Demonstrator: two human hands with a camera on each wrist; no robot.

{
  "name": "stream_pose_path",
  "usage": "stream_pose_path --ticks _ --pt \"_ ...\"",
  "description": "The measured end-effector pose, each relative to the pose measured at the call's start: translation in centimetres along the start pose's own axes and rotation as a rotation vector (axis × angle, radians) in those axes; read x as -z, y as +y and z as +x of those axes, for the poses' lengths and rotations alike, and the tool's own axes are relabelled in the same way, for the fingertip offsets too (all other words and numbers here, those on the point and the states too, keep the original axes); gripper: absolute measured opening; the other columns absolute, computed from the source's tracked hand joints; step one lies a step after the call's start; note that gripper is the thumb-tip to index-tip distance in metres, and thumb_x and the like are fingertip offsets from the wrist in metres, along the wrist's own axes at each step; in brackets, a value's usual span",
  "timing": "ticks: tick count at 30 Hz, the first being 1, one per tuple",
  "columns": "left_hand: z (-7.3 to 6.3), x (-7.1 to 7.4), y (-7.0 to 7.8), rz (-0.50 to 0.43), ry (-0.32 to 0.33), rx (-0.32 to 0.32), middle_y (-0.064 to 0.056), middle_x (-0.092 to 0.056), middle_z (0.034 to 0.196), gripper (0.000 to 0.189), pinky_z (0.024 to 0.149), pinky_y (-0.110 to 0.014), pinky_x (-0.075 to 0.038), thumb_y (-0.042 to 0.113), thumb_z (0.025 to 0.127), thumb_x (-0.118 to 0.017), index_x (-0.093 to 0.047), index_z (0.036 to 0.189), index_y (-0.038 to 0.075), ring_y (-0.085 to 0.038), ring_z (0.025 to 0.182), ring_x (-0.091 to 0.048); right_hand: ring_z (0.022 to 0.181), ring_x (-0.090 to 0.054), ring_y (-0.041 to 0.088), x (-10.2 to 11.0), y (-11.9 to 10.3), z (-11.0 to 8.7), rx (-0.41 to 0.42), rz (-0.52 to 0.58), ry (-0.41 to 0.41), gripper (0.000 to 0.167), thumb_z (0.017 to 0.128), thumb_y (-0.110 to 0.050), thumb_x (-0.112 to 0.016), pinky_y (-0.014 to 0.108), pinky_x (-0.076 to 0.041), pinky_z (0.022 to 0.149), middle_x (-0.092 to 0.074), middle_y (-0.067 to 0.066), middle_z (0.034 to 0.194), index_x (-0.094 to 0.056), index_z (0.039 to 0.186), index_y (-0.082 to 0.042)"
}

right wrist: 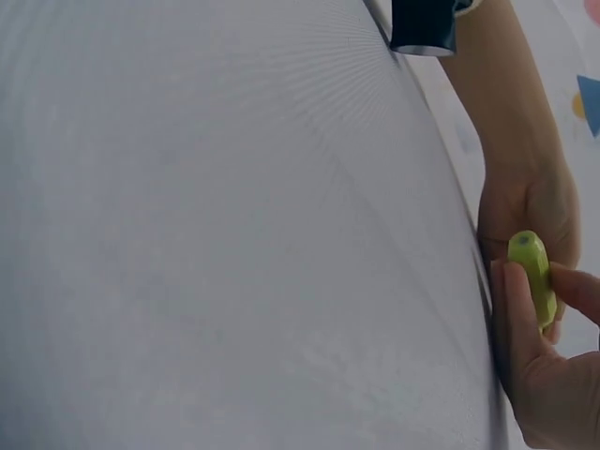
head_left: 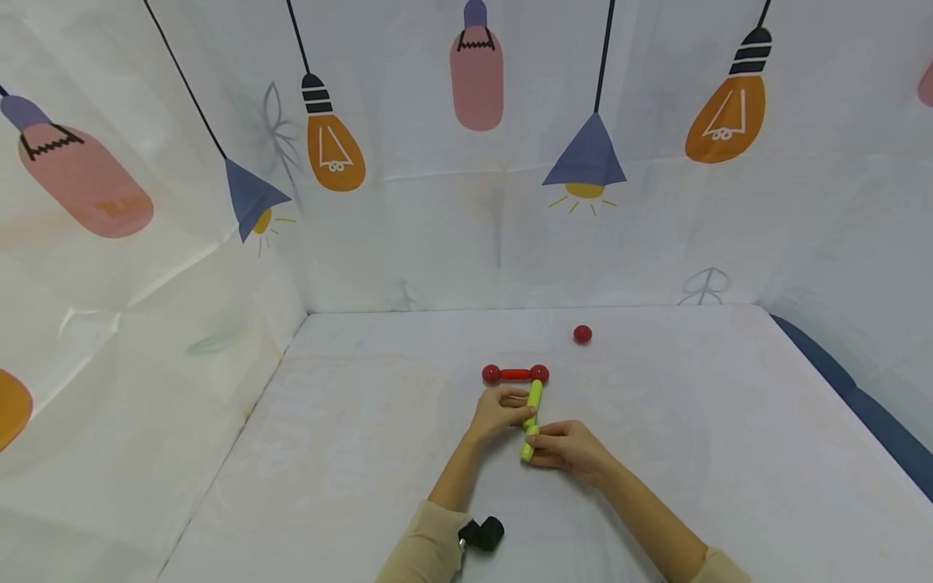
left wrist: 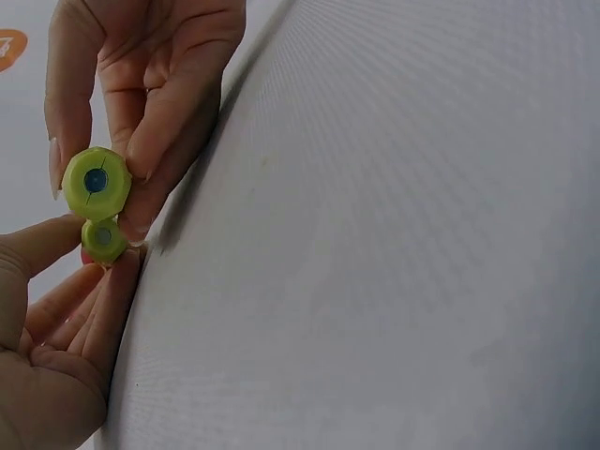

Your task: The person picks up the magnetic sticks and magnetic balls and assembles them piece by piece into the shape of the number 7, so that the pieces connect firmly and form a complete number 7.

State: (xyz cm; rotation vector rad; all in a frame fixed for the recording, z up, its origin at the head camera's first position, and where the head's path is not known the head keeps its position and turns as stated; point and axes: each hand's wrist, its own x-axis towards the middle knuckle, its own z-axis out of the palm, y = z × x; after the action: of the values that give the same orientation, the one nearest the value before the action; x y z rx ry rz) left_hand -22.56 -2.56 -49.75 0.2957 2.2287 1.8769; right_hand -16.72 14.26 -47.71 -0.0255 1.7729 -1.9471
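Note:
Two yellow-green sticks (head_left: pixel 531 421) lie end to end in a line on the white table (head_left: pixel 350 453). My left hand (head_left: pixel 501 410) pinches the far stick and my right hand (head_left: pixel 567 445) pinches the near one. The far stick's tip reaches a red stick (head_left: pixel 514 374) that has a red ball at each end. In the left wrist view two hexagonal green stick ends (left wrist: pixel 96 181) show between my right hand's fingers (left wrist: pixel 141 84) above and my left hand (left wrist: pixel 47 375) below. In the right wrist view my right hand (right wrist: pixel 548 375) grips a green stick (right wrist: pixel 532 270) beside my left hand (right wrist: pixel 525 202).
A loose red ball (head_left: pixel 582 334) lies at the back, right of the red stick. White cloth walls printed with lamps (head_left: pixel 334 150) close the table at the back and both sides. A black wrist device (head_left: pixel 483 534) sits on my left forearm.

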Motion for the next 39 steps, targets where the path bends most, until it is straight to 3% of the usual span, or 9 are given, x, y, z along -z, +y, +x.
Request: stream_pose_path --ticks 7,18,28,30,34,39 --pt "-0.1 -0.1 0.3 -0.020 0.015 0.015 -0.020 -0.070 0.097 0.034 0.068 -0.030 -0.056 0.008 0.079 -0.074 -0.065 0.109 -0.005 -0.025 0.088 -0.068 0.079 -0.068 0.016 -0.7 0.2 0.2 -0.032 -0.039 -0.001 0.041 0.088 -0.013 -0.066 0.032 -0.055 0.076 -0.068 0.007 0.088 -0.056 0.113 0.017" --pt "-0.1 -0.1 0.4 -0.015 0.003 0.010 -0.022 -0.069 0.098 0.034 0.068 -0.030 -0.056 0.007 0.080 -0.073 -0.064 0.110 -0.007 -0.027 0.089 -0.068 0.074 -0.068 0.016 -1.1 -0.4 0.7 -0.124 -0.012 0.084 0.039 0.087 -0.012 -0.066 0.032 -0.056 0.073 -0.069 0.009 0.086 -0.056 0.114 0.015" --pt "-2.0 0.2 3.6 -0.011 -0.009 -0.006 -0.029 -0.065 0.102 0.034 0.069 -0.030 -0.056 0.002 0.081 -0.070 -0.061 0.109 -0.014 -0.031 0.092 -0.067 0.073 -0.068 0.015 -1.0 -0.4 0.7 -0.110 0.001 0.070 0.037 0.089 -0.009 -0.063 0.032 -0.056 0.072 -0.069 0.009 0.085 -0.054 0.115 0.017" --pt "-2.0 0.2 3.5 -0.008 -0.009 -0.001 -0.027 -0.066 0.101 0.033 0.070 -0.030 -0.056 0.003 0.081 -0.070 -0.061 0.109 -0.012 -0.031 0.092 -0.067 0.073 -0.068 0.016 -1.1 -0.5 0.6 -0.114 -0.003 0.087 0.038 0.089 -0.008 -0.062 0.033 -0.056 0.072 -0.068 0.010 0.085 -0.052 0.116 0.017" --pt "-1.0 0.3 1.5 0.002 -0.024 0.018 -0.022 -0.069 0.098 0.034 0.071 -0.030 -0.055 0.006 0.080 -0.072 -0.063 0.111 -0.007 -0.029 0.092 -0.067 0.073 -0.068 0.017 -1.2 -0.5 0.7 -0.127 -0.014 0.132 0.040 0.089 -0.008 -0.062 0.033 -0.056 0.071 -0.068 0.010 0.086 -0.051 0.119 0.017" --pt "-1.3 0.5 1.5 -0.003 -0.051 0.035 -0.025 -0.068 0.097 0.036 0.070 -0.031 -0.055 0.005 0.081 -0.071 -0.062 0.112 -0.009 -0.027 0.088 -0.068 0.072 -0.068 0.016 -1.2 -0.3 0.8 -0.131 -0.021 0.178 0.042 0.088 -0.009 -0.064 0.032 -0.056 0.071 -0.068 0.011 0.086 -0.051 0.119 0.017"
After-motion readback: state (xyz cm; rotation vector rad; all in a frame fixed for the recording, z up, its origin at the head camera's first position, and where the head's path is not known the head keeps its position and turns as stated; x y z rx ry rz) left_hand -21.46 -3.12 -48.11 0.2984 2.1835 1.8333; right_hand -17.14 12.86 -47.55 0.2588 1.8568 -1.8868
